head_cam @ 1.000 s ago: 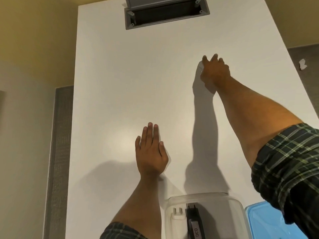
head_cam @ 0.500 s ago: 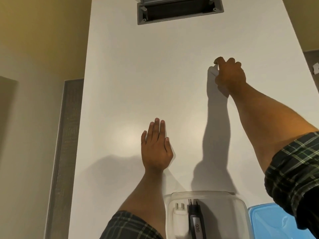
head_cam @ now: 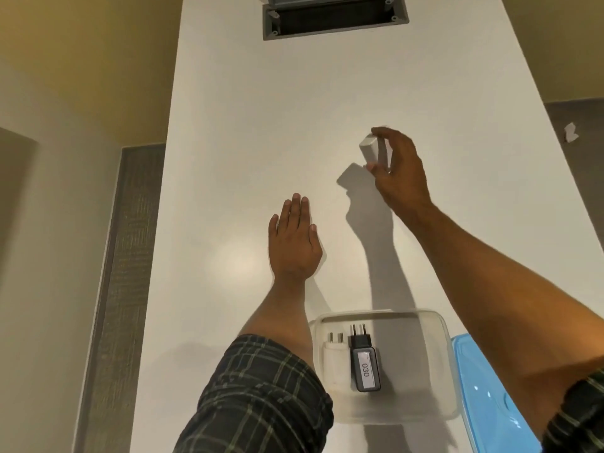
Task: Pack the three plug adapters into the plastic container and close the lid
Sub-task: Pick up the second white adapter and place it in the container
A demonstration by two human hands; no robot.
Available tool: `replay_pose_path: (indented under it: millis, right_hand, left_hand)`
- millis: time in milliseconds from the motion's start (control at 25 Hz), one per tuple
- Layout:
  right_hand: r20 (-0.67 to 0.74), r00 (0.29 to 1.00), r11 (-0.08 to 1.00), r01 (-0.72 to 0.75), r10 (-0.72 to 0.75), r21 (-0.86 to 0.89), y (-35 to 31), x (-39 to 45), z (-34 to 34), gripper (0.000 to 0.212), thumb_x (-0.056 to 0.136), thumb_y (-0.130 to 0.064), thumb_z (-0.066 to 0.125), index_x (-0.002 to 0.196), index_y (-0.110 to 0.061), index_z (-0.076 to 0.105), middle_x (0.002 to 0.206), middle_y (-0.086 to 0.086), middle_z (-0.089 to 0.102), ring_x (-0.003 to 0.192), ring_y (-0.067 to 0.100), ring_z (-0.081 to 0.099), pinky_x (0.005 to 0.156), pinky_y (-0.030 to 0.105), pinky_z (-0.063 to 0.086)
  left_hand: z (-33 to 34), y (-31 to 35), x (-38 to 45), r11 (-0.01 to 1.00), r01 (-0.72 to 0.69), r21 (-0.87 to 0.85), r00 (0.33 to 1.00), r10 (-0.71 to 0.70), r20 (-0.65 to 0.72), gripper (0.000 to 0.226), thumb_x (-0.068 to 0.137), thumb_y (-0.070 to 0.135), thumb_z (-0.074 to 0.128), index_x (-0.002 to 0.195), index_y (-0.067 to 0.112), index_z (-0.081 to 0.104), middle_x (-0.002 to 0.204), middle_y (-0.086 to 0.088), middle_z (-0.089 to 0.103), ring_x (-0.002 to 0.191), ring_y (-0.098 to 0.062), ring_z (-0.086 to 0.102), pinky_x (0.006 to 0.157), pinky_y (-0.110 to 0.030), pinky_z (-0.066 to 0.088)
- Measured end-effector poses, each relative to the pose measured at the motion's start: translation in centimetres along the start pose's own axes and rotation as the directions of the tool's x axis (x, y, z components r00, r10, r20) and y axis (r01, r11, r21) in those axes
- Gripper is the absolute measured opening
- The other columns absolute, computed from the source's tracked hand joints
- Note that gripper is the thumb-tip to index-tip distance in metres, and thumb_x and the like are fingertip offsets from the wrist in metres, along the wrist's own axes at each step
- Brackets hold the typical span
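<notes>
The right hand pinches a white plug adapter between its thumb and curled fingers, and holds it lifted clear of the white table — its shadow falls on the surface just below and to the left. The adapter is a small white block, tilted, with its prongs hidden from view. The right forearm runs back toward the lower right, ending in a dark plaid sleeve at the frame's edge. The left hand lies flat on the table, palm down, fingers together and stretched forward, gripping nothing; it sits left of the right hand and well apart from it. Its arm leads down to another dark plaid sleeve. Near the bottom of the view, between the 2 arms, stands the clear plastic container, open at the top. Inside it, against the left wall, lie 2 adapters side by side with prongs pointing away from the person — a white adapter and, touching its right side, a black adapter with a white label reading 030. The rest of the container floor is bare. A blue lid lies just beside the container on its right. At the far end of the table sits a grey rectangular cable hatch, its flap open.
</notes>
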State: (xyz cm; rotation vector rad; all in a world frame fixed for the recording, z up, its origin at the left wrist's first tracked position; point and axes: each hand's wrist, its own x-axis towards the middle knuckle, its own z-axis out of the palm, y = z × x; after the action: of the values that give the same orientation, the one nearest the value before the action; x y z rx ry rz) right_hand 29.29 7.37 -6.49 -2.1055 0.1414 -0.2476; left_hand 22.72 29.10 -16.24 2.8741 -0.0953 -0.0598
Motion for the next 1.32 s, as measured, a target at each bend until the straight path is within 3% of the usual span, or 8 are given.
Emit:
replay_pose_path:
  millis: [120, 200, 440, 640, 760, 1000, 1160, 1320]
  right_hand:
    - [0.049, 0.996, 0.981, -0.083, 0.075, 0.173, -1.6, -3.6, -0.7, 0.057, 0.083, -0.014, 0.069, 0.133, -0.037, 0.053, 0.136, -0.015, 0.054, 0.125, 0.013, 0.054, 0.103, 0.039, 0.050]
    - [0.078, 0.993, 0.969, -0.102, 0.086, 0.224, -2.1, -5.5, -1.3, 0.056, 0.083, -0.014, 0.070, 0.131, -0.040, 0.056, 0.136, -0.017, 0.054, 0.124, 0.014, 0.055, 0.099, 0.045, 0.053]
    - [0.182, 0.983, 0.976, -0.072, 0.034, 0.206, -2.9, -10.3, -2.9, 0.054, 0.083, -0.011, 0.071, 0.129, -0.039, 0.060, 0.137, -0.013, 0.055, 0.125, 0.014, 0.055, 0.099, 0.044, 0.053]
    - [0.279, 0.952, 0.992, 0.130, -0.126, 0.003, -3.7, -14.3, -3.1, 0.067, 0.083, -0.018, 0.075, 0.143, -0.035, 0.050, 0.132, -0.006, 0.054, 0.122, 0.015, 0.053, 0.100, 0.037, 0.049]
    - [0.356, 0.896, 0.928, 0.337, -0.264, -0.158, -3.5, -16.3, -3.4, 0.070, 0.083, -0.021, 0.075, 0.147, -0.023, 0.046, 0.133, 0.003, 0.053, 0.120, 0.025, 0.050, 0.101, 0.042, 0.046]
    - [0.506, 0.713, 0.705, 0.661, -0.486, -0.255, -3.3, -21.2, -5.0, 0.071, 0.080, -0.016, 0.077, 0.145, -0.008, 0.049, 0.127, 0.015, 0.058, 0.111, 0.029, 0.053, 0.094, 0.037, 0.046]
    - [0.665, 0.613, 0.639, 0.725, -0.427, -0.257, -1.9, -22.8, -6.4, 0.071, 0.080, -0.020, 0.073, 0.146, -0.012, 0.046, 0.128, 0.011, 0.057, 0.107, 0.031, 0.056, 0.089, 0.042, 0.051]
    - [0.836, 0.515, 0.608, 0.731, -0.192, -0.311, -0.9, -23.1, -7.6, 0.077, 0.073, -0.022, 0.074, 0.145, -0.013, 0.047, 0.134, 0.009, 0.055, 0.115, 0.032, 0.055, 0.087, 0.047, 0.053]
  left_hand:
    - [-0.1, -0.5, -0.1, 1.000, -0.018, -0.011, 0.998, 0.019, 0.057, 0.059, 0.105, 0.036, 0.023, 0.160, 0.015, 0.022, 0.169, -0.002, 0.020, 0.156, -0.019, 0.019, 0.125, -0.045, 0.021]
    - [-0.5, -1.0, -1.0, 0.999, -0.044, -0.012, 0.993, 0.045, 0.112, 0.059, 0.107, 0.037, 0.023, 0.161, 0.015, 0.017, 0.170, -0.002, 0.014, 0.157, -0.018, 0.014, 0.127, -0.043, 0.017]
    - [-2.2, -3.0, -6.5, 0.998, -0.023, -0.063, 0.981, 0.035, 0.189, 0.059, 0.107, 0.037, 0.021, 0.162, 0.020, 0.011, 0.171, 0.004, 0.007, 0.158, -0.014, 0.007, 0.128, -0.037, 0.012]
    - [-2.6, -3.3, -11.8, 0.996, 0.041, -0.079, 0.981, -0.025, 0.194, 0.064, 0.103, 0.040, 0.017, 0.162, 0.016, 0.011, 0.170, 0.001, 0.006, 0.158, -0.016, 0.007, 0.128, -0.039, 0.013]
    - [-2.3, -3.7, -14.9, 0.996, 0.056, -0.067, 0.980, -0.042, 0.194, 0.065, 0.103, 0.042, 0.018, 0.162, 0.016, 0.010, 0.170, 0.000, 0.005, 0.158, -0.017, 0.007, 0.128, -0.041, 0.014]
    - [-2.4, -3.6, -19.3, 0.997, 0.055, -0.052, 0.973, -0.042, 0.227, 0.065, 0.104, 0.041, 0.022, 0.162, 0.016, 0.004, 0.170, 0.000, 0.000, 0.158, -0.018, 0.003, 0.128, -0.039, 0.009]
    - [-2.3, -4.0, -21.5, 0.999, 0.037, -0.027, 0.972, -0.030, 0.234, 0.069, 0.101, 0.043, 0.017, 0.162, 0.014, 0.005, 0.170, -0.002, 0.000, 0.158, -0.021, 0.004, 0.128, -0.041, 0.011]
    - [-2.2, -4.1, -23.2, 0.999, 0.042, -0.017, 0.958, -0.035, 0.285, 0.081, 0.090, 0.051, -0.001, 0.161, 0.012, 0.001, 0.170, -0.004, -0.005, 0.158, -0.023, 0.000, 0.128, -0.042, 0.009]
